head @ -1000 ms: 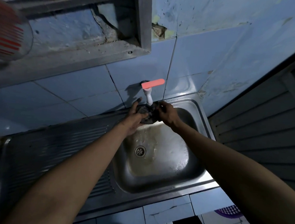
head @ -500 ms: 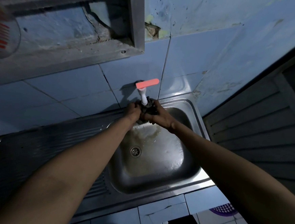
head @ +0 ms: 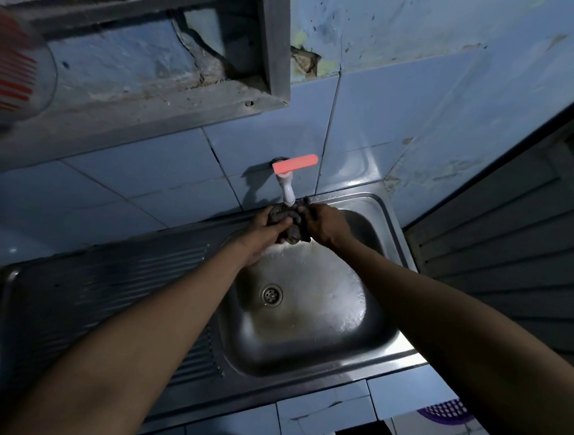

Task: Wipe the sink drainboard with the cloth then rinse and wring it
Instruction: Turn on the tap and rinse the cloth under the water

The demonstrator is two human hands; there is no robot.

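Dark grey cloth (head: 290, 226), bunched, gripped under tap (head: 287, 190)

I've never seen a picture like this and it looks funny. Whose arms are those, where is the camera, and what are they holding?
The arms belong to a person wearing a camera on their head, so you look down as they do. Their left hand and right hand both grip a dark wet cloth, bunched under a white tap with a red handle. Below is a steel sink with a round drain. The ribbed drainboard lies left of it.
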